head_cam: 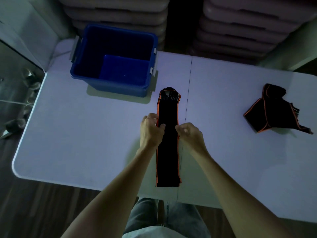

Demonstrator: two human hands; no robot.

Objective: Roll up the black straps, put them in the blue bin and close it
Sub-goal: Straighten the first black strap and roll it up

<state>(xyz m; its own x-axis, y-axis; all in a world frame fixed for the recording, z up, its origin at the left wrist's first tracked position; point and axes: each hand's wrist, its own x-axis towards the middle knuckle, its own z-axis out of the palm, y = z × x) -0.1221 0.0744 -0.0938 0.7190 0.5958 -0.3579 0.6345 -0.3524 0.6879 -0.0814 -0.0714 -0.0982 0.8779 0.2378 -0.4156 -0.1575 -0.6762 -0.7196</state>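
Black strap (pixel 167 143) flat on white table (pixel 77 134), left hand (pixel 151 130) and right hand (pixel 189 134) pinching its orange edges, second strap (pixel 272 111) bunched right, blue bin (pixel 113 60) open.

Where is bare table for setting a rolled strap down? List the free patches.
Left of the flat strap, below the blue bin: wide and bare. Between that strap and the crumpled strap: bare too. Crowded only where both hands meet mid-strap.

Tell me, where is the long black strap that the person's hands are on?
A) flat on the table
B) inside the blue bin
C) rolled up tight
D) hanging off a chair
A: the long black strap lies stretched flat on the white table, beside the open blue bin, with both hands at its edges.
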